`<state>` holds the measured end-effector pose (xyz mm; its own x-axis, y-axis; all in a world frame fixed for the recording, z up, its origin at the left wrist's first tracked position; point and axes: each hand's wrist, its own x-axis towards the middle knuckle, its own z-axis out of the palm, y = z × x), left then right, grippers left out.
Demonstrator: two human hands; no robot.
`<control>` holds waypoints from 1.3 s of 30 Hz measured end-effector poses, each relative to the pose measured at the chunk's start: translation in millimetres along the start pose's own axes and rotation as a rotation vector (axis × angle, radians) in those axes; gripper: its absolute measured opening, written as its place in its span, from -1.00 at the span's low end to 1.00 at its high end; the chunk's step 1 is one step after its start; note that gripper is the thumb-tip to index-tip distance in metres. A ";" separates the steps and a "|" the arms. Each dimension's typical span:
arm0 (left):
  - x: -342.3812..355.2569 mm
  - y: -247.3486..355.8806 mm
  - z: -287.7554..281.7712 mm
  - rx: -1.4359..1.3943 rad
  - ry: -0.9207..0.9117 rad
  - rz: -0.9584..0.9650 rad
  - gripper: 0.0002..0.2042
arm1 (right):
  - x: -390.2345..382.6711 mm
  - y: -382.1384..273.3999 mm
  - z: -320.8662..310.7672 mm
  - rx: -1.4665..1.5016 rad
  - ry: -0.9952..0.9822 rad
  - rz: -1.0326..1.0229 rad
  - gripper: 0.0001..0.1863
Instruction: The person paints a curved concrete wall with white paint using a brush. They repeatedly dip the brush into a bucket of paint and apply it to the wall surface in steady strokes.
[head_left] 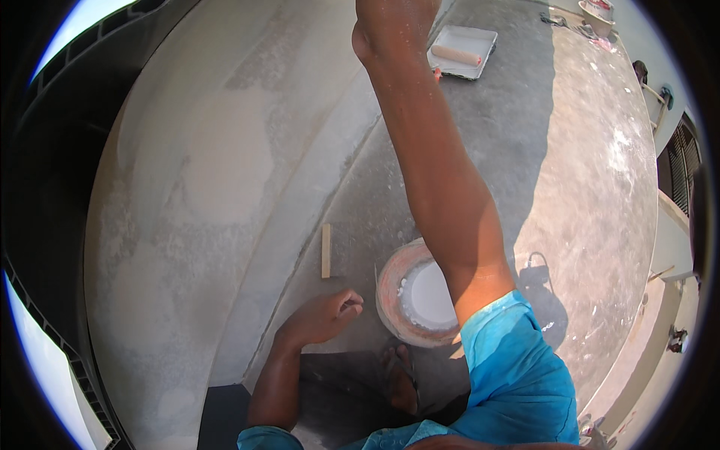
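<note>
My right arm reaches up across the view; my right hand (396, 26) is cut off at the top edge, so its fingers and anything they hold are out of sight. Below it is a white tray (474, 39) with a paint roller (455, 53) lying in it. My left hand (324, 315) hovers at lower centre with fingers curled closed and nothing visible in them. Just above it a short wooden stick (325, 251) lies on the floor. Beside it, partly hidden by my right forearm, stands a stained bucket (394, 289) of white material.
A patchy plastered wall (165, 195) runs along the left. At the back right a tub (598, 21) stands among scattered items. The concrete floor (577, 172) is half in sunlight. My foot (401, 379) shows below the bucket; a barred opening (675, 161) is at far right.
</note>
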<state>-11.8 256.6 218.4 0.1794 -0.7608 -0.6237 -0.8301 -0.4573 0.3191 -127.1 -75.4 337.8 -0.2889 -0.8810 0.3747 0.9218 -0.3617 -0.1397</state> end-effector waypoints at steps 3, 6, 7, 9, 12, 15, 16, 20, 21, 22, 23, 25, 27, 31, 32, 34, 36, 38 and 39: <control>-1.9 -0.7 -0.5 -0.009 0.011 0.004 -0.61 | -2.6 -0.7 -7.3 -0.110 0.040 -0.063 -0.65; -3.2 -4.4 -1.0 0.002 0.026 0.024 -0.61 | -22.8 -8.3 -19.7 -0.337 0.000 -0.311 -0.72; -0.1 -3.2 -1.0 0.011 0.030 0.041 -0.61 | -25.3 11.6 -27.6 -0.322 -0.070 -0.489 -0.74; 1.5 -0.4 -3.7 0.017 0.014 0.040 -0.61 | -35.2 20.7 -29.8 -0.354 -0.171 -0.664 -0.84; 3.1 5.5 -0.8 0.003 0.018 0.070 -0.62 | -93.5 0.2 -15.9 -0.406 -0.285 -0.635 -0.81; 9.9 -8.3 5.8 0.004 0.049 0.115 -0.63 | -165.6 -27.3 5.2 -0.210 -0.493 -0.461 -0.79; 11.1 -4.6 6.2 0.003 0.054 0.129 -0.63 | -181.3 -35.1 8.2 -0.096 -0.542 -0.369 -0.79; 8.9 19.8 1.1 0.129 -0.002 0.045 -0.63 | -173.4 -37.7 -3.5 0.040 -0.442 -0.046 -0.85; 9.7 19.0 1.7 0.090 -0.023 0.031 -0.63 | -150.5 -22.1 -11.4 0.075 -0.321 0.055 -0.85; 8.2 18.3 0.6 0.050 -0.038 0.010 -0.62 | -117.7 -18.5 -21.9 0.011 -0.238 0.136 -0.84; 8.6 20.4 0.3 0.037 -0.022 0.008 -0.62 | -86.1 -7.4 -34.5 -0.017 -0.167 0.104 -0.84; 3.6 14.5 1.0 0.002 0.005 -0.031 -0.61 | -38.1 -5.2 -63.5 -0.424 0.007 -0.011 -0.77; 4.6 13.5 -3.4 0.012 -0.003 -0.067 -0.61 | -44.3 0.7 -75.2 -0.599 -0.045 -0.399 -0.76; 14.7 6.0 -6.0 0.047 0.002 -0.057 -0.61 | -103.7 -3.9 -47.3 -0.538 -0.275 -0.457 -0.85; 16.9 6.8 -5.6 0.047 -0.007 -0.010 -0.62 | -130.4 -12.5 -39.3 -0.492 -0.401 -0.430 -0.84; 18.5 7.4 -4.1 0.043 -0.022 0.071 -0.63 | -161.2 -30.9 -37.3 -0.405 -0.568 -0.297 -0.82; 10.9 18.5 -2.1 0.073 -0.047 0.061 -0.65 | -167.3 -56.0 -47.0 -0.328 -0.638 -0.093 -0.82; 3.2 43.1 -0.5 0.122 -0.111 0.073 -0.68 | -151.1 -73.8 -74.1 -0.271 -0.556 0.070 -0.80; -3.3 57.5 -0.8 0.145 -0.159 0.066 -0.70 | -141.9 -82.7 -92.4 -0.435 -0.632 0.092 -0.79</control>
<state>-59.7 232.4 239.4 0.0460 -0.6993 -0.7133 -0.9067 -0.3290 0.2640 -186.1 51.3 211.4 0.1070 -0.6189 0.7781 0.7128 -0.4978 -0.4940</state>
